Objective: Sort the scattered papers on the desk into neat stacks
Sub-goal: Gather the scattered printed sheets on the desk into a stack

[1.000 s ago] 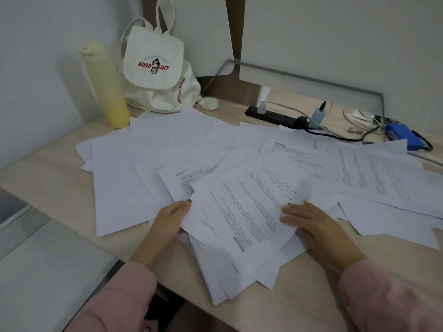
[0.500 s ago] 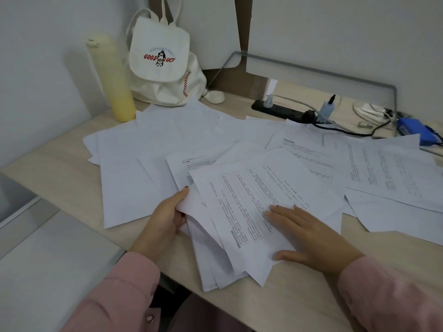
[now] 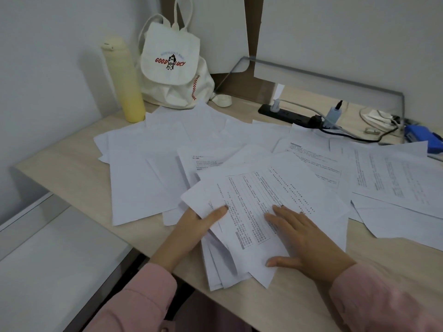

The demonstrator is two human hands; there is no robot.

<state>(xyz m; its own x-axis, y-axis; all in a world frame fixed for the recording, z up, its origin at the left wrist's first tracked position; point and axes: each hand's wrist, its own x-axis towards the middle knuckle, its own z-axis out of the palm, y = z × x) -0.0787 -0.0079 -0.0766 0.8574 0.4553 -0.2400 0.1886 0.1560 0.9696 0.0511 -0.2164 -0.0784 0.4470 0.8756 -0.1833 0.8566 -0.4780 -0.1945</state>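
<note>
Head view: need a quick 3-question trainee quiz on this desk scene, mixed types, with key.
1. True or false: the right hand lies flat on the printed sheet that tops the gathered pile.
2. What stands left of the white bag? A) yellow bottle B) mug C) lamp
3. Fill in: the left hand pinches the gathered pile at its ___ edge.
Key: 1 true; 2 A; 3 left.

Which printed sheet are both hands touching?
The printed sheet topping the near pile: left hand grips its left edge, right hand lies flat on it; printed sheets farther right lie untouched.
</note>
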